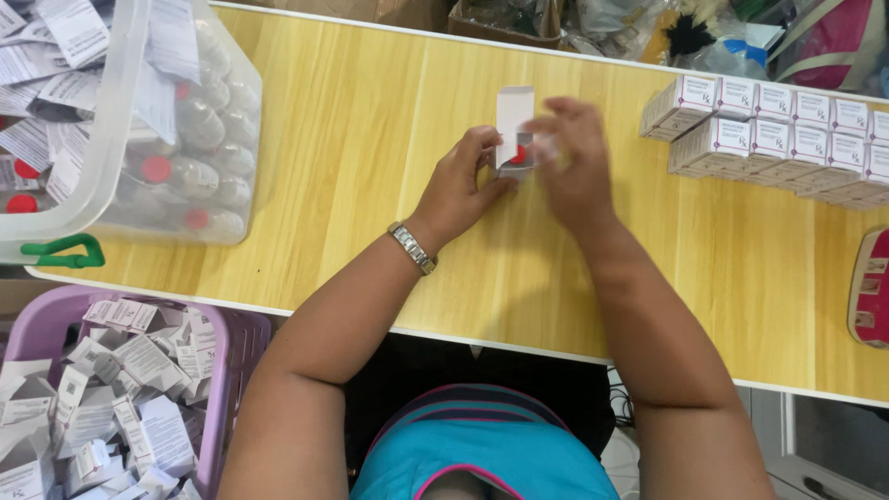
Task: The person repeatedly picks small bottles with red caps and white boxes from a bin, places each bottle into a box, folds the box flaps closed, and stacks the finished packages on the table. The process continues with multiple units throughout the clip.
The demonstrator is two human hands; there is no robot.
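A person in a teal top works at a long wooden table (370,139), seen from above. At the table's left end sits a clear plastic bin (120,111) of red-capped vials and folded leaflets; below it, off the table's edge, a purple basket (236,356) holds flattened cartons and more leaflets. Along the right end, closed white boxes (769,134) stand in neat rows (two deep, it appears). At centre, near the far edge, both hands meet on a small white carton (514,116) with its top flap raised. The left hand (460,185), a metal watch (412,247) on its wrist, grips the carton's side. The right hand (574,162), blurred, seems to be pinching a red-capped vial (519,155) at the carton's mouth.
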